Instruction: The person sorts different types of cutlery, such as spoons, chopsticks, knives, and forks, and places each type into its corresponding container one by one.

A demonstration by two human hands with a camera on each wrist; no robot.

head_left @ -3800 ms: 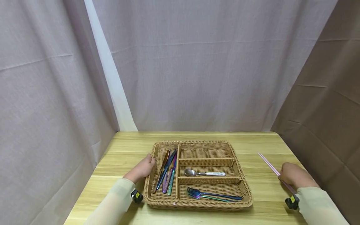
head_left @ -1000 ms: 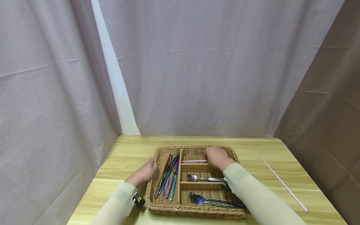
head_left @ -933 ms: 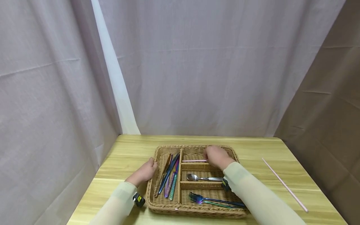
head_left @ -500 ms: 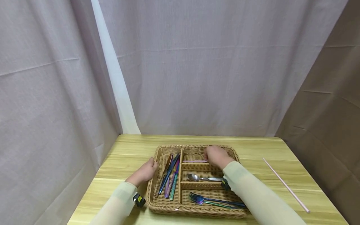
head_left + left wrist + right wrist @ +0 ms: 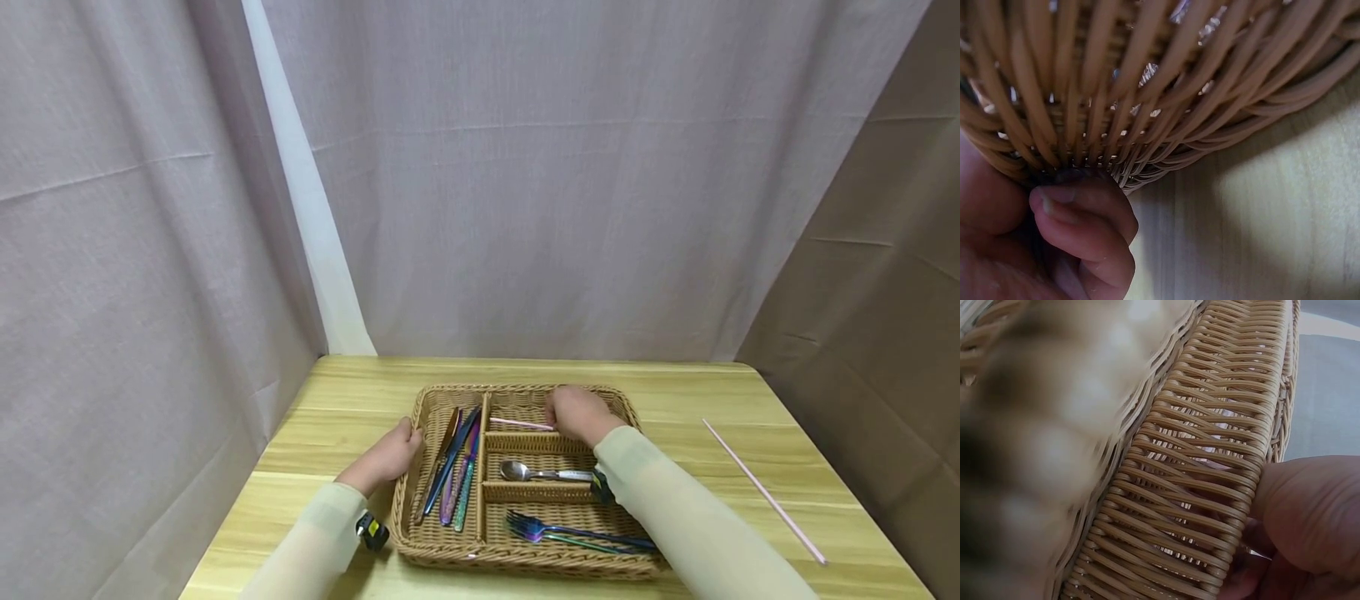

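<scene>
A wicker cutlery basket with several compartments sits on the wooden table. My left hand grips its left rim, thumb on top; the left wrist view shows curled fingers against the outer weave. Inside the far right compartment, my right hand holds a pink chopstick, whose bare end points left and tilts slightly up. In the right wrist view a woven divider hides most of the fingers. A second pink chopstick lies on the table to the right of the basket.
Several table knives fill the left compartment. A spoon lies in the middle right one, and dark iridescent forks in the near right one. Grey curtains hang behind the table.
My right hand has moved from the table's right side into the basket with one chopstick, leaving the other behind. Since half a second ago, the held chopstick's left end has risen slightly.
</scene>
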